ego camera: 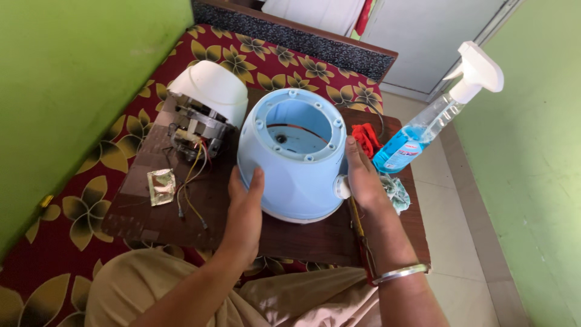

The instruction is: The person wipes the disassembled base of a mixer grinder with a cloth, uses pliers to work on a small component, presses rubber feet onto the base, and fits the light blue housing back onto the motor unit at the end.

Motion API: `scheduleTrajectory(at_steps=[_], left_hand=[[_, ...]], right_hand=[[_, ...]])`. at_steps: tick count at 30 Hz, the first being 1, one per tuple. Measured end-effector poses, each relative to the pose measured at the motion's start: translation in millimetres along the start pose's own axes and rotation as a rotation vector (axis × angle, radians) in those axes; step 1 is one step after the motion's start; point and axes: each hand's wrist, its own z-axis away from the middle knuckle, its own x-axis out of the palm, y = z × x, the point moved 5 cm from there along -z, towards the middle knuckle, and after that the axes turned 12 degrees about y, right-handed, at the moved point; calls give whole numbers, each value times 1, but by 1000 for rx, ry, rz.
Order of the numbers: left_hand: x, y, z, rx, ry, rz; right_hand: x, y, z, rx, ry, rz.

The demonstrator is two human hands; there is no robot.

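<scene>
A light blue plastic appliance housing [296, 163] lies tipped on a dark wooden board [200, 206], its round open end facing up toward me. My left hand [245, 209] presses flat against its lower left side. My right hand [362, 175] grips its right side beside a white knob [343, 187]. A metal bangle [399, 274] circles my right wrist. Left of the housing sits a white plastic shell [212, 88] over an exposed electric motor [196, 130] with loose yellow and red wires [193, 181].
A spray bottle of blue liquid [426, 121] stands at the board's right edge, beside a red cloth [366, 138] and a pale patterned rag [396, 191]. A small foil sachet [161, 186] lies on the board. Red floral bedding [72, 212] lies under the board; green walls flank both sides.
</scene>
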Motion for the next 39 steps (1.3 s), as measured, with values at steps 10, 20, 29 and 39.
scheduleTrajectory(at_steps=[10, 20, 29, 39], left_hand=[[-16, 37, -54, 190, -109, -91], [-6, 39, -49, 232, -251, -75], [-14, 32, -54, 245, -229, -151], [-12, 44, -45, 216, -257, -202]], right_hand=[[-8, -5, 23, 82, -5, 6], [8, 2, 47, -149, 55, -111], [0, -4, 60, -18, 174, 102], [1, 10, 54, 208, 106, 24]])
